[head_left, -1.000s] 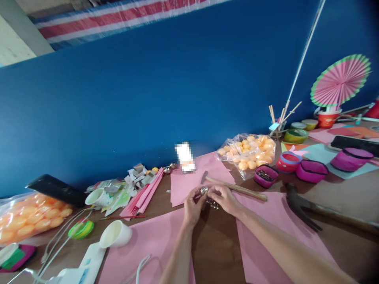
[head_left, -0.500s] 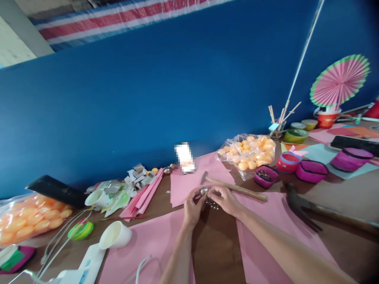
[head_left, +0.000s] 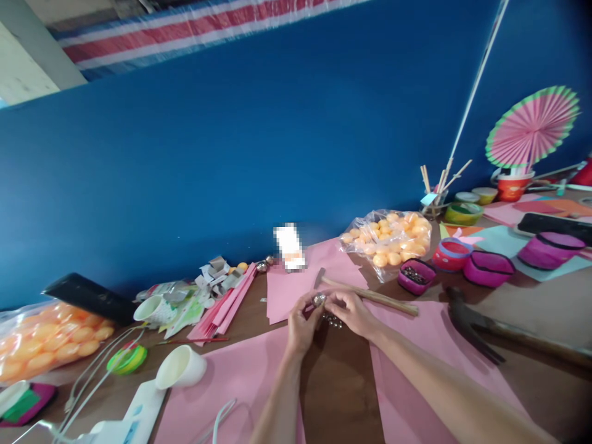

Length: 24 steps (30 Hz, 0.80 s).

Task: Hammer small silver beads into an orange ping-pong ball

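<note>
My left hand (head_left: 301, 324) is closed around a small shiny silvery ball (head_left: 319, 300), its fingers and thumb on the ball's left side and underside. On the other side my right hand (head_left: 351, 313) has thumb and fingertips pinched together at the ball; whatever is between them is too small to make out. Several small shiny metal pieces (head_left: 333, 320) lie on the brown table just below the fingers. Behind both hands rests a small hammer (head_left: 370, 293) with a wooden handle, lying across pink paper (head_left: 296, 302).
A claw hammer (head_left: 476, 327) lies at right. Beyond it stand a purple pouch of small metal bits (head_left: 416, 275) and a bag of orange balls (head_left: 393, 237). To the left are a white cup (head_left: 181, 366), folded pink strips (head_left: 231, 305), a power strip (head_left: 143, 410) and cables.
</note>
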Tool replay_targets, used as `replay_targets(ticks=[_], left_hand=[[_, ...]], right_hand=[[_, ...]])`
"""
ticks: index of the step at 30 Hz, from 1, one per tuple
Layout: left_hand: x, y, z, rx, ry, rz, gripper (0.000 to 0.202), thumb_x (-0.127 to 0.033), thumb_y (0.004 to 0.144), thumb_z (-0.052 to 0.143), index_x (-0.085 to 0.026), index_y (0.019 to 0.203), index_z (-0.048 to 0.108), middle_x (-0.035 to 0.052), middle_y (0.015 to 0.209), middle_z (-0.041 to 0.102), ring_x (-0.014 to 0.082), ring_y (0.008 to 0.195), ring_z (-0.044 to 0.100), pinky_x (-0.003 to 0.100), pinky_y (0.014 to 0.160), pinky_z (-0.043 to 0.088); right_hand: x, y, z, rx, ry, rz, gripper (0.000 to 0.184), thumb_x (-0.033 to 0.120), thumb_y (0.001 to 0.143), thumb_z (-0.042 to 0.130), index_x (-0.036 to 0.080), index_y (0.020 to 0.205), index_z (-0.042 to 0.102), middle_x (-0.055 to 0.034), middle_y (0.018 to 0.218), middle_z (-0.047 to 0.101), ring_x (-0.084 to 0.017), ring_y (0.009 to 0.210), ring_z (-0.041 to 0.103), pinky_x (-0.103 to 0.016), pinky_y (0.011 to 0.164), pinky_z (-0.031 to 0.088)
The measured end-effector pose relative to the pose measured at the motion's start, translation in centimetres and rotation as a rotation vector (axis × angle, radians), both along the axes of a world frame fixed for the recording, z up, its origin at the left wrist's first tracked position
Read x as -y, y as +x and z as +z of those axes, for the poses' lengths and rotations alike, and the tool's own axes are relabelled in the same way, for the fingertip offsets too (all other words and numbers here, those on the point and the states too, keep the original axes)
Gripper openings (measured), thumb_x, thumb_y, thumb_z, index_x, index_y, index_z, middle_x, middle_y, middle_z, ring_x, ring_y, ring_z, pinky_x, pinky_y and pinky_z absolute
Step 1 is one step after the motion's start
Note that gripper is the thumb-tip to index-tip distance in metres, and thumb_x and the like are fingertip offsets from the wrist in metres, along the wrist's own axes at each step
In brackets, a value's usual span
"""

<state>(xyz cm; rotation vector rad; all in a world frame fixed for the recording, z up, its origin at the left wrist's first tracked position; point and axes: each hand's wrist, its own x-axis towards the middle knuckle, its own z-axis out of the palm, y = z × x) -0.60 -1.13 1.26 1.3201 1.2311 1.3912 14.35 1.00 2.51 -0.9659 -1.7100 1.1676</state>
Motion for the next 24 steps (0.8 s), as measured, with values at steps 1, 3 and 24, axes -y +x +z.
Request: replay_targets(ticks=[1,3,24], left_hand=[[0.0,-0.02,-0.02,-0.007,0.005,0.002,0.037,-0.029,0.066,0.064,-0.016,0.101,0.059,0.0086,0.098,0.064,0.0202,0.091,0.059,0.035,0.083,0.045],[0.0,-0.04,-0.02,-0.02,0.009,0.003,0.037,-0.029,0.066,0.063,-0.016,0.1,0.059,0.0085,0.098,0.064,0.0203,0.091,0.059,0.036,0.083,0.045],[-0.02,0.05,0.1,-0.034,0.003,0.005,0.035,-0.026,0.066,0.064,-0.016,0.099,0.059,0.0076,0.097,0.064,0.0191,0.09,0.059,0.034,0.083,0.045]], right_hand=[[0.01,-0.01,0.01,-0.004,0.002,-0.003,0.02,0.031,0.077,0.05,0.015,0.069,0.058,-0.0025,0.07,0.06,-0.014,0.068,0.053,-0.023,0.06,0.04],[0.06,-0.01,0.11,-0.01,0.003,-0.007,0.02,0.031,0.077,0.05,0.015,0.068,0.058,-0.0027,0.07,0.06,-0.014,0.069,0.054,-0.023,0.06,0.04],[0.1,0.03,0.24,0.008,0.003,-0.011,0.021,0.032,0.077,0.05,0.015,0.067,0.058,-0.0008,0.067,0.059,-0.012,0.062,0.051,-0.023,0.06,0.039]])
